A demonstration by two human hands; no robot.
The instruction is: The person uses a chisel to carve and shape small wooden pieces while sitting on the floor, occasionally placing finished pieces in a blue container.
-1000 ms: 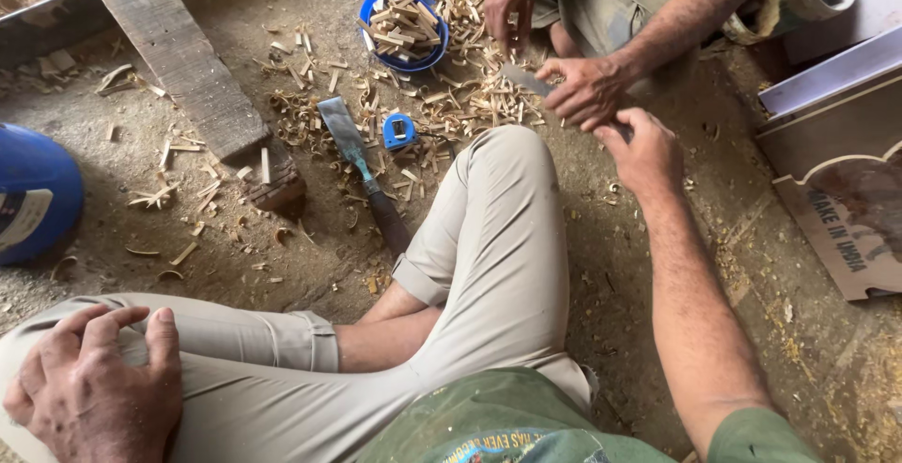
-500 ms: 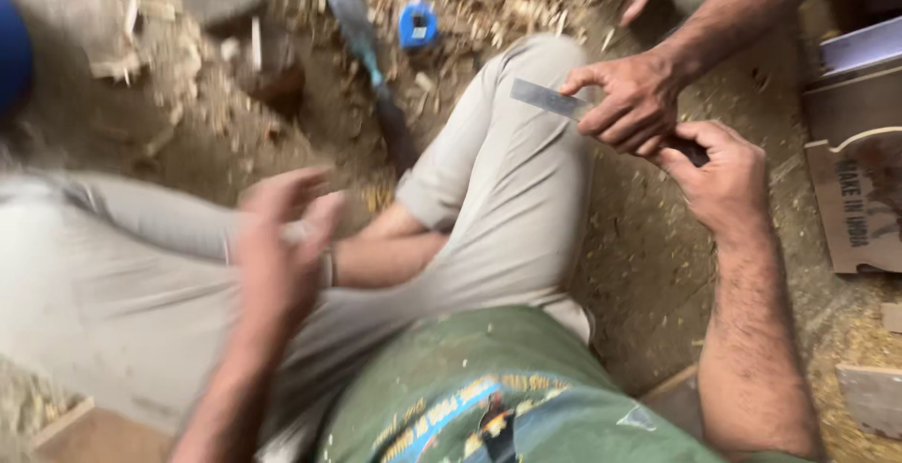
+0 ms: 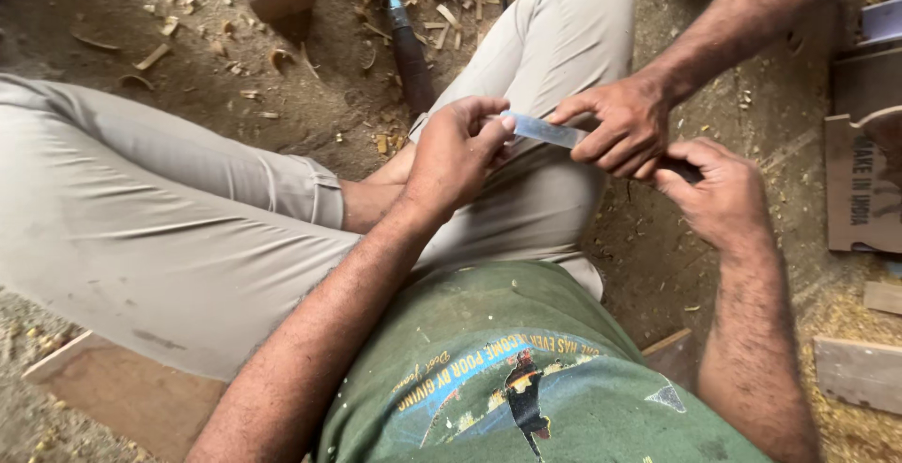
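Dirt floor [image 3: 310, 106], wood chips [image 3: 451, 12], boards. Left hand [image 3: 456, 153] fingers pinch blade [image 3: 550, 131]; right hand [image 3: 719, 195] fingers closed on handle.

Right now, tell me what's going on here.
A person sits cross-legged on a sawdust floor. Their left hand pinches the tip of a thin metal blade, and their right hand is at its dark handle end. Another person's hand grips the blade's middle from above. A chisel lies among wood chips beyond the knee.
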